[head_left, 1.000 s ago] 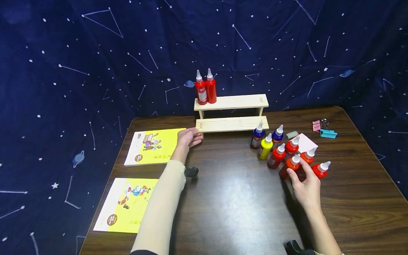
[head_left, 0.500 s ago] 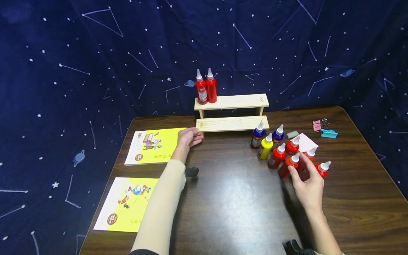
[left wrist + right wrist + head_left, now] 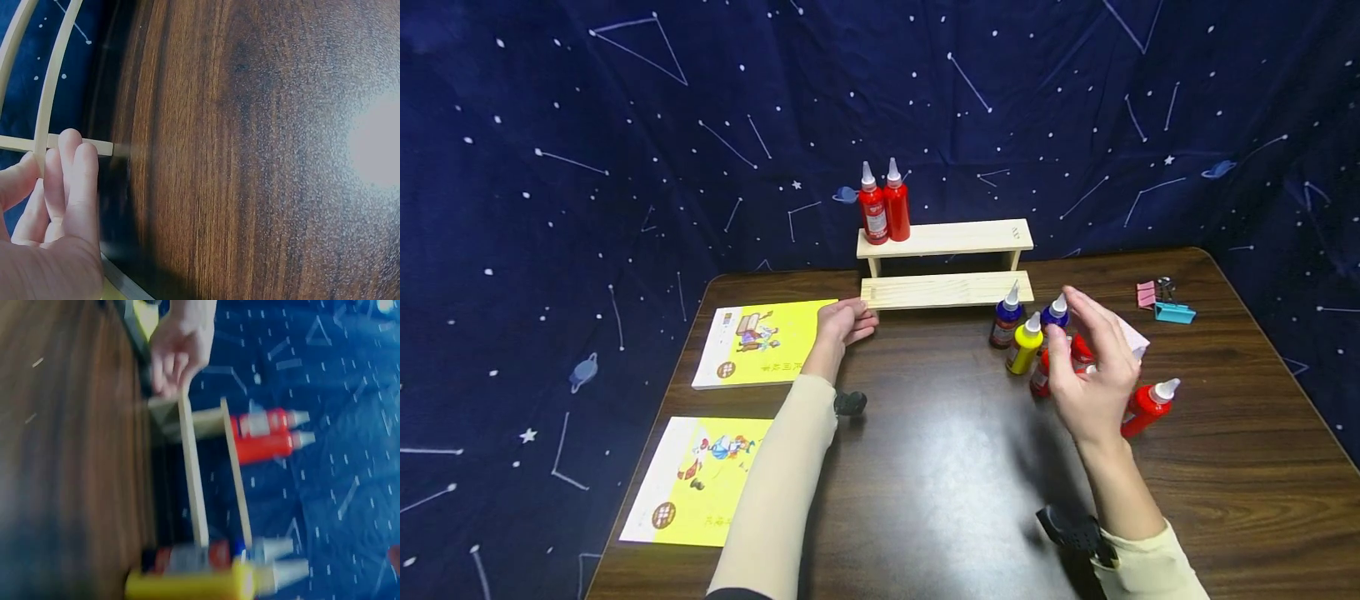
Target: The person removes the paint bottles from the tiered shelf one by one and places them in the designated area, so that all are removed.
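My left hand (image 3: 842,323) pinches the left end of the lower board of a two-tier wooden stand (image 3: 947,290); in the left wrist view, thumb and fingers (image 3: 81,187) lie on either side of the board. My right hand (image 3: 1097,379) hovers over a group of paint bottles, thumb and fingers apart, with nothing seen held. Just beyond its fingertips is a blue bottle (image 3: 1056,312). A yellow bottle (image 3: 1024,348) and another blue bottle (image 3: 1006,323) stand to its left. Several red bottles are partly hidden behind it; one red bottle (image 3: 1147,407) shows at its right.
Two red bottles (image 3: 886,215) stand on the upper board's left end. Two yellow-covered books (image 3: 760,342) lie at left. Binder clips (image 3: 1174,312) and a pink paper pad (image 3: 1131,333) lie at right. A starry dark blue cloth (image 3: 737,150) hangs behind the table.
My right hand has left the front red bottle and moved away from me and left, over the other bottles, its fingers spread. The left hand stays on the stand.
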The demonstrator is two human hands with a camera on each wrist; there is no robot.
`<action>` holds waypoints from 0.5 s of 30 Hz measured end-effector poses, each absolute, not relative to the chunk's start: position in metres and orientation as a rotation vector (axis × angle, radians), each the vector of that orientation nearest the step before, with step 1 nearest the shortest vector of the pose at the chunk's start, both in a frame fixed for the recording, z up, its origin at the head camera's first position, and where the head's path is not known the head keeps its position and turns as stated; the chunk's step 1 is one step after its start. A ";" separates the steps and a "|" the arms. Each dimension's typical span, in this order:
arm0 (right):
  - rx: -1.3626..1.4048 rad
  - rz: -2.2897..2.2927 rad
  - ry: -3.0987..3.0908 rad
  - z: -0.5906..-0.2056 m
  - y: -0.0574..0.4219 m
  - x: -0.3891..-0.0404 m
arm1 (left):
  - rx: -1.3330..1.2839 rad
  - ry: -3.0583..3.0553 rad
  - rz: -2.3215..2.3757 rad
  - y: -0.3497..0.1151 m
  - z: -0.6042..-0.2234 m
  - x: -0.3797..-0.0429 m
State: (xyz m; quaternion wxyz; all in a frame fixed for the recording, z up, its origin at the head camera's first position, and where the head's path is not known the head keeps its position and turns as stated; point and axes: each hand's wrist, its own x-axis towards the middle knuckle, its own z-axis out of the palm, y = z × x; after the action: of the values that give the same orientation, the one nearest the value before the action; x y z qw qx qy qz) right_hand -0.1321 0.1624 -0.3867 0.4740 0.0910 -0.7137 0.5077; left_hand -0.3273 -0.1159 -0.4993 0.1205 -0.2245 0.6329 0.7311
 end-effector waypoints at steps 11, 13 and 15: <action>0.333 1.472 -2.205 -0.406 0.102 -0.286 | -0.645 1.885 2.139 -0.119 -0.497 -0.324; 0.305 1.502 -2.270 -0.406 0.096 -0.312 | -0.641 1.884 2.141 -0.119 -0.497 -0.324; 0.273 1.538 -2.333 -0.404 0.093 -0.332 | -0.636 1.881 2.134 -0.117 -0.496 -0.324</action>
State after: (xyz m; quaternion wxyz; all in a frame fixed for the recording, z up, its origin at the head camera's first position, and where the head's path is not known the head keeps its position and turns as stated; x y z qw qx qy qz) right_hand -0.3324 0.0932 -0.4044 0.1662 0.0959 -0.8195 0.5400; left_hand -0.3244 -0.1170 -0.4964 0.1130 -0.2169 0.6410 0.7275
